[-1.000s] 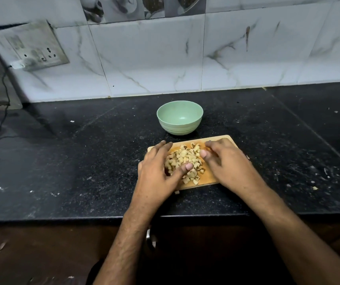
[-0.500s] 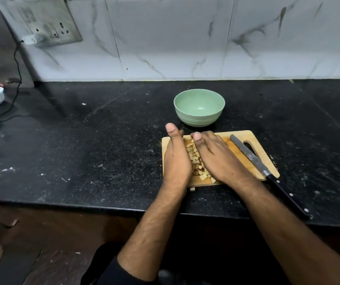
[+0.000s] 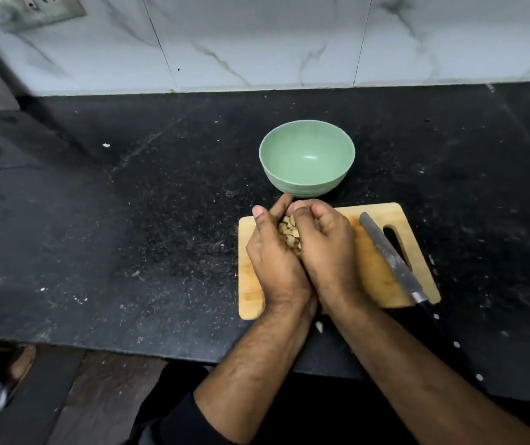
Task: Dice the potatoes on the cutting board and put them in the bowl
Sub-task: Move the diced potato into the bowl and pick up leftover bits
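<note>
Diced potato pieces (image 3: 288, 234) are cupped between my two hands over the left half of the wooden cutting board (image 3: 372, 268). My left hand (image 3: 273, 255) and my right hand (image 3: 324, 248) press together around the pile, fingers curled over it, heels touching. Only a narrow strip of the pieces shows between the palms. The empty green bowl (image 3: 307, 157) stands just beyond the board, a little past my fingertips.
A long knife (image 3: 392, 256) lies diagonally across the board's right side, its black handle reaching to the counter's front edge. One potato bit (image 3: 319, 326) lies on the black counter (image 3: 129, 220) near my wrists. A wall socket (image 3: 32, 8) and cable are at far left.
My hands have closed in from either side of the spread dice and gathered them into a cupped heap. The view shifted down and left.
</note>
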### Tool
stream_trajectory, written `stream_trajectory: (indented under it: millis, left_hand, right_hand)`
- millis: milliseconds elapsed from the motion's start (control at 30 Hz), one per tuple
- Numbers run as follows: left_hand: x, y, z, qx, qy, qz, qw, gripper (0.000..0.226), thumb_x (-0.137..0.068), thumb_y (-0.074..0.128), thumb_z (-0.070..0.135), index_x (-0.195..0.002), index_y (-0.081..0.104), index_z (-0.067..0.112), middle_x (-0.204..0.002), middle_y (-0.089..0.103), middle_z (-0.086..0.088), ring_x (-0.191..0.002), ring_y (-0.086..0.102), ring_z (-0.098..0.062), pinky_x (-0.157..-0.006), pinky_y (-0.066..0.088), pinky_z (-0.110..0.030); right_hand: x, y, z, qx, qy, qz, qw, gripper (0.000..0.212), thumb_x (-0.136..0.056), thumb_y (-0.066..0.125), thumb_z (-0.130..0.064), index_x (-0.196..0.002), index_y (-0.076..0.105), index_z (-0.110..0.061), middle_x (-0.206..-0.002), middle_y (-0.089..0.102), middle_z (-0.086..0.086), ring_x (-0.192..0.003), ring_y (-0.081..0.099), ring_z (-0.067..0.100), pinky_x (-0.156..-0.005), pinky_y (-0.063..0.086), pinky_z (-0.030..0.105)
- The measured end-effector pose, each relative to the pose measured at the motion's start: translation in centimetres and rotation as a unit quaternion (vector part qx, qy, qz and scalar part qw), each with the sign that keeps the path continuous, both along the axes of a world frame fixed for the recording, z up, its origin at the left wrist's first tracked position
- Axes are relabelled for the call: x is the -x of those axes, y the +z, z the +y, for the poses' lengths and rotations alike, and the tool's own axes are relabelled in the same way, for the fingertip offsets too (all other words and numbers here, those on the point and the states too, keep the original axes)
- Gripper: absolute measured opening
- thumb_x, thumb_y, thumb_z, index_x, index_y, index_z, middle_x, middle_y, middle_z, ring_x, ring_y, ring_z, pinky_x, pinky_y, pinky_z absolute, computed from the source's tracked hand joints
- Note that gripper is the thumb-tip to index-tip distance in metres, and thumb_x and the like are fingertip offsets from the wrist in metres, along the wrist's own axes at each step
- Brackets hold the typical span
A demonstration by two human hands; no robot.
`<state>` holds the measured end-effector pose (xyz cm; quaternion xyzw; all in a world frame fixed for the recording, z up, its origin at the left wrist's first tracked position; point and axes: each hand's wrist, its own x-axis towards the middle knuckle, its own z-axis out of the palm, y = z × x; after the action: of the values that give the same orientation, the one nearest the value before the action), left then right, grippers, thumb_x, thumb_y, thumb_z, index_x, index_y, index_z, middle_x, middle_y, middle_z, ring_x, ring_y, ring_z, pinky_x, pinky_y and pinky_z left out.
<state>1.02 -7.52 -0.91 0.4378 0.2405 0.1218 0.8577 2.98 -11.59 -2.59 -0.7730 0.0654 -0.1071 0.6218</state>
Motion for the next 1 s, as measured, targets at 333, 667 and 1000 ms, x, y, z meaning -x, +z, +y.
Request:
stream_trajectory:
  millis: [333, 667, 1000]
  left_hand:
    - [-0.9, 3.3, -0.6, 0.127, -0.007, 0.063, 0.99, 0.059, -0.101, 0.046, 0.051, -0.11, 0.072, -0.001, -0.11, 0.07, -0.026, -0.107, 0.068, -0.038, -0.102, 0.051, -0.05]
    - [-3.8, 10.0, 0.3, 0.192, -0.045, 0.02, 0.98, 0.06, -0.101, 0.047, 0.052, -0.106, 0.074, -0.001, -0.11, 0.071, -0.025, -0.105, 0.069, -0.037, -0.102, 0.05, -0.051]
    - [-12.3, 12.8, 0.7, 0.215, -0.089, -0.042, 0.972, 0.072, -0.102, 0.035, 0.057, -0.094, 0.071, -0.004, -0.098, 0.072, -0.021, -0.095, 0.07, -0.034, -0.099, 0.053, -0.048]
  right_hand:
    - [0.1, 4.5, -0.2, -0.252, -0.057, 0.138, 0.956, 0.027, -0.097, 0.061, -0.017, -0.073, 0.073, -0.012, -0.08, 0.076, 0.009, -0.081, 0.074, 0.024, -0.079, 0.06, 0.04]
    - [-2.6, 12.0, 0.3, -0.379, -0.055, 0.131, 0.914, 0.025, -0.097, 0.062, -0.02, -0.081, 0.072, -0.003, -0.088, 0.073, 0.022, -0.088, 0.073, 0.036, -0.084, 0.06, 0.049]
    - [-11.1, 14.5, 0.2, -0.402, -0.057, 0.081, 0.91, 0.029, -0.094, 0.064, -0.026, -0.072, 0.069, -0.008, -0.078, 0.07, 0.014, -0.077, 0.07, 0.031, -0.081, 0.058, 0.05]
